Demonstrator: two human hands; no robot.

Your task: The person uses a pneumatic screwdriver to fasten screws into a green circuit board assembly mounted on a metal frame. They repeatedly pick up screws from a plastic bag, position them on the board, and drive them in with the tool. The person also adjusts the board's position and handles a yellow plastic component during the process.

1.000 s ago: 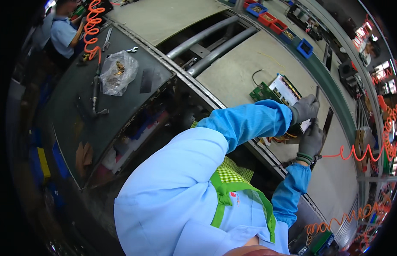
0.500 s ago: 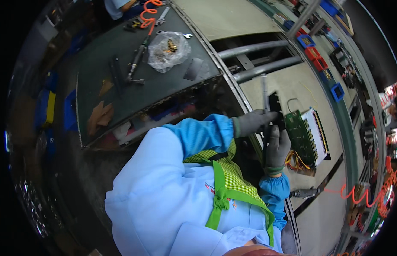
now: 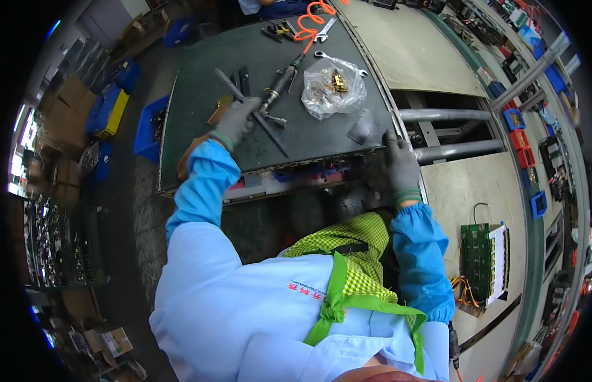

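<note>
My left hand [image 3: 235, 121], in a grey glove, is closed around the middle of a long, narrow metal bar [image 3: 270, 137] over the dark table top. The bar slants from far left to near right, its far end pale grey. Just right of this hand lies an air ratchet wrench [image 3: 280, 89] on an orange coiled hose. My right hand [image 3: 401, 162], also gloved, is at the table's right corner with its fingers stretched out and nothing visible in them. A small grey metal plate [image 3: 361, 127] lies close to its fingertips.
A clear plastic bag [image 3: 334, 89] of brass-coloured parts lies on the table [image 3: 207, 57], with spanners [image 3: 326, 30] and pliers [image 3: 277, 30] beyond. On the pale bench at right stand a green circuit board assembly [image 3: 477, 258] and two grey rails [image 3: 458, 149]. A blue bin [image 3: 149, 127] is left.
Both hands have left the pale bench and moved apart. The left carried the bar to the dark table; the right moved to its corner. The black plate between them no longer shows.
</note>
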